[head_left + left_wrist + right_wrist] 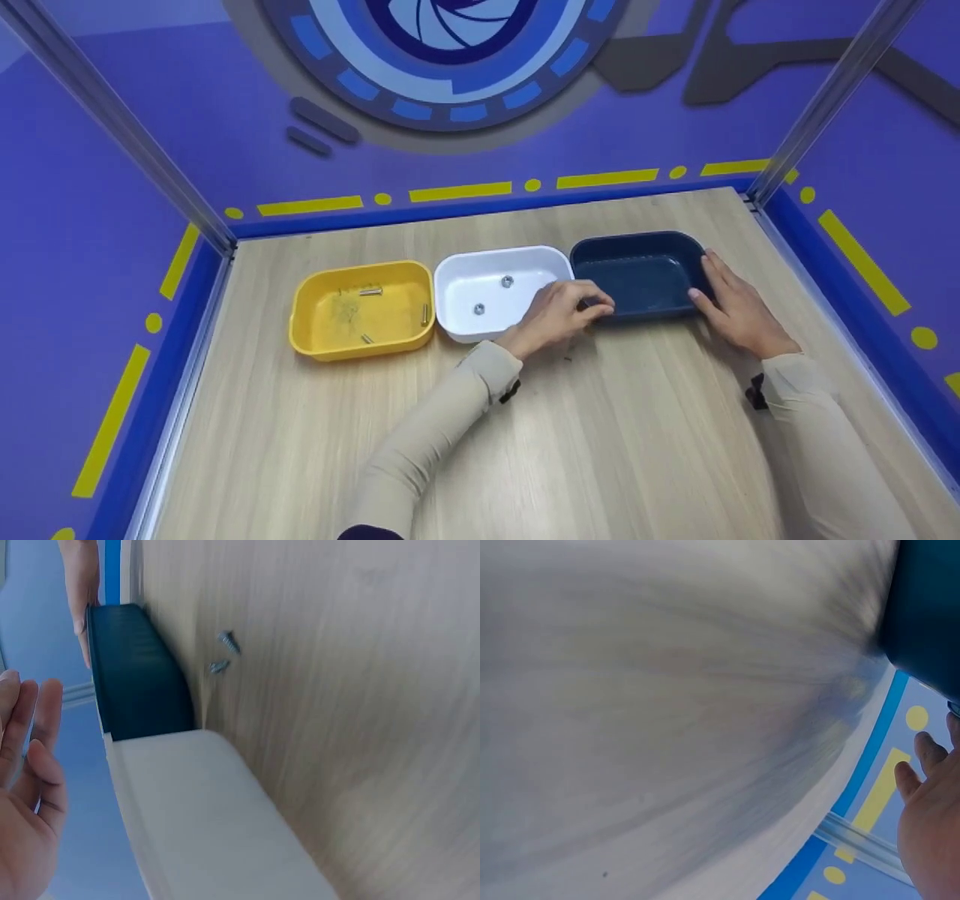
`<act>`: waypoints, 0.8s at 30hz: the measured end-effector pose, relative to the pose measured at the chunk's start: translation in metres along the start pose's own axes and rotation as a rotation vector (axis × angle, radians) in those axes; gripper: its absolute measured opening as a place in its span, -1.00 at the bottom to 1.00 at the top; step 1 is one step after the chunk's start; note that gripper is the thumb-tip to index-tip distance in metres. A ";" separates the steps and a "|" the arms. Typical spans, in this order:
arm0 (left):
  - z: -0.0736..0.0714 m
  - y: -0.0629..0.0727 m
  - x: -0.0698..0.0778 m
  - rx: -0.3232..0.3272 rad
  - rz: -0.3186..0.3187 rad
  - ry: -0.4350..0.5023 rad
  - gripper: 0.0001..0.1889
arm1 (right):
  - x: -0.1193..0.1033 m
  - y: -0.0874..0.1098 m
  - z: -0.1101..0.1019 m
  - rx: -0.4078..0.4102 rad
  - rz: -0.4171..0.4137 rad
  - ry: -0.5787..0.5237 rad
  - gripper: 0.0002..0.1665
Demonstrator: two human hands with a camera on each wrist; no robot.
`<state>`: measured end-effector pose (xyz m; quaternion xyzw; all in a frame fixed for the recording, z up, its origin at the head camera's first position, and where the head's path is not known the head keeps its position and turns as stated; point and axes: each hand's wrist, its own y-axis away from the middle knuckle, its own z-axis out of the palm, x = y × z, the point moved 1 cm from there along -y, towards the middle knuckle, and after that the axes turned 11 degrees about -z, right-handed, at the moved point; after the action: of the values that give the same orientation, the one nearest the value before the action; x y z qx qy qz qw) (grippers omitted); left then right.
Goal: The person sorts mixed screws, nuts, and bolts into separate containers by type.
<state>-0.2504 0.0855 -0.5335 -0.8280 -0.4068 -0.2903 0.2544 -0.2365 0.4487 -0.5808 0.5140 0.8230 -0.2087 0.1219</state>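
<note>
My left hand (559, 311) hovers over the edge where the white bin (459, 330) meets the dark blue bin (637, 309). Its fingers are loosely bent, and the left wrist view shows the fingertips apart with nothing visible between them. At the dark bin's right end, my right hand (739, 311) holds the rim, fingers along the outside and thumb over the inner side. Two hex nuts (507, 281) lie in the white bin. Two small screws (229, 641) rest on the table in front of the dark bin.
A yellow bin (360, 349) with a few metal pins or bolts (370, 292) stands left of the white one. All three bins are in a row on a wooden table (570, 465). Blue printed panels (225, 142) enclose the back and sides.
</note>
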 end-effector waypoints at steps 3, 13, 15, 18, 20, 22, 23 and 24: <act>-0.002 -0.008 0.000 0.020 -0.023 -0.018 -0.77 | 0.000 -0.001 0.000 -0.012 0.006 0.021 -0.06; -0.004 -0.029 0.005 0.078 -0.043 -0.078 -0.76 | 0.000 -0.002 0.002 -0.026 0.026 0.045 -0.05; -0.005 -0.033 0.006 0.086 -0.044 -0.089 -0.76 | -0.001 -0.001 0.002 -0.031 0.025 0.046 -0.05; -0.004 -0.039 0.006 0.103 -0.048 -0.112 -0.76 | -0.001 -0.001 0.001 -0.037 0.023 0.050 -0.05; -0.003 -0.044 0.006 0.118 -0.054 -0.125 -0.76 | 0.000 -0.001 0.001 -0.039 0.025 0.053 -0.05; -0.002 -0.049 0.006 0.130 -0.069 -0.135 -0.76 | 0.000 -0.001 0.000 -0.038 0.026 0.056 -0.05; -0.001 -0.051 0.006 0.134 -0.079 -0.140 -0.76 | 0.000 -0.001 0.000 -0.037 0.026 0.057 -0.05; 0.000 -0.054 0.005 0.137 -0.093 -0.145 -0.75 | 0.000 -0.001 0.000 -0.037 0.028 0.059 -0.04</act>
<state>-0.2920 0.1176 -0.5199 -0.8078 -0.4810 -0.2124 0.2667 -0.2378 0.4483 -0.5802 0.5289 0.8228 -0.1763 0.1101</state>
